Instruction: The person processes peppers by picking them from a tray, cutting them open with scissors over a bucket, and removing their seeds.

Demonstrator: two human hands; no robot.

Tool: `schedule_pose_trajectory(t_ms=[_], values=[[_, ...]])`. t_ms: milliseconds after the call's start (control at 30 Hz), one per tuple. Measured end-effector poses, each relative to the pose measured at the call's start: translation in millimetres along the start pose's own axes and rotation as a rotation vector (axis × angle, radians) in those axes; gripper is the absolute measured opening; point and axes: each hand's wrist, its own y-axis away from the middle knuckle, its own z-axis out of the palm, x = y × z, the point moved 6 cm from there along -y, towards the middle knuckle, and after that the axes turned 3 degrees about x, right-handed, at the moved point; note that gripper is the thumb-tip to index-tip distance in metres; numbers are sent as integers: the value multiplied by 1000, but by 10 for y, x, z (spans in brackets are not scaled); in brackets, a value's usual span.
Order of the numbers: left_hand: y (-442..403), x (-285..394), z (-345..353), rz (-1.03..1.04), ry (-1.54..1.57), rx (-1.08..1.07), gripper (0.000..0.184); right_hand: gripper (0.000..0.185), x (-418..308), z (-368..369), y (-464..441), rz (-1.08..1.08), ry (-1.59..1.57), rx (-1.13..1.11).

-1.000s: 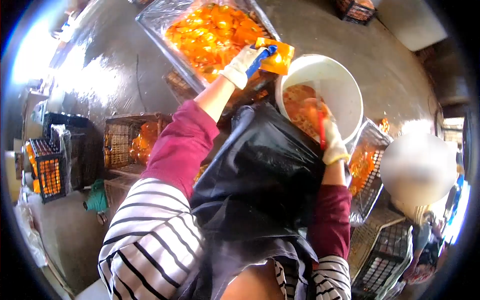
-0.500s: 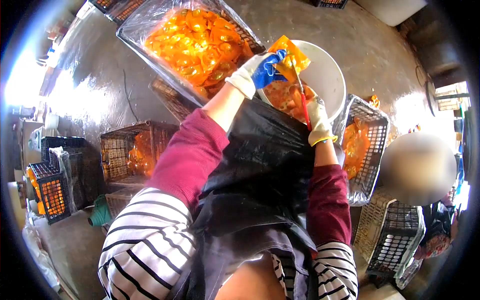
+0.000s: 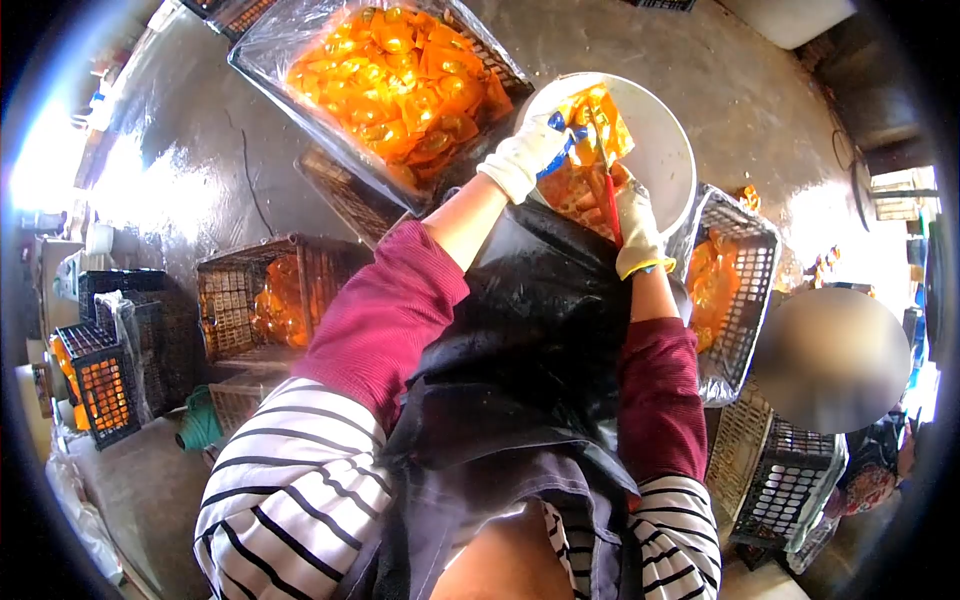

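My left hand [image 3: 530, 158], in a white and blue glove, is closed on an orange shiny plastic packet [image 3: 608, 118] above the white bucket [image 3: 672, 150]. In my gloved right hand [image 3: 637, 222] is a red-handled knife [image 3: 611, 200], pointing away from me. Its thin blade meets the packet, partly hidden against it; whether it has cut through I cannot tell. Orange-red wet contents [image 3: 578, 195] show inside the bucket, below both hands. Left of the bucket, a plastic-lined crate [image 3: 262, 75] is heaped with similar orange packets [image 3: 400, 85].
A lined crate [image 3: 765, 262] with orange packets stands close on my right. Further right are stacked crates [image 3: 785, 480] and a person with a blurred head [image 3: 832, 360]. To the left lie a brown crate [image 3: 225, 320], a dark crate [image 3: 108, 395] and a green object [image 3: 200, 420].
The packet has shifted slightly right and down, tilting over the bucket. My left hand has moved a little right and lower with it. The knife stays against the packet.
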Motion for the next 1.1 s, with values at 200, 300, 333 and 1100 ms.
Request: schedule_pose_trajectory(t_ms=[200,300,333,1100], values=[[-131,-37,182,-175,808,-56,42,40,69,52,-3,81,-403,-97],[-319,-55,172,145,-41,-129,42,36,-77,-19,32,30,-164,-128],[-368,-29,166,396,-490,-122,42,35,-157,-74,64,20,-36,-133],[-141,110,-611,-50,257,176,32,42,5,-137,-47,-169,-310,25]])
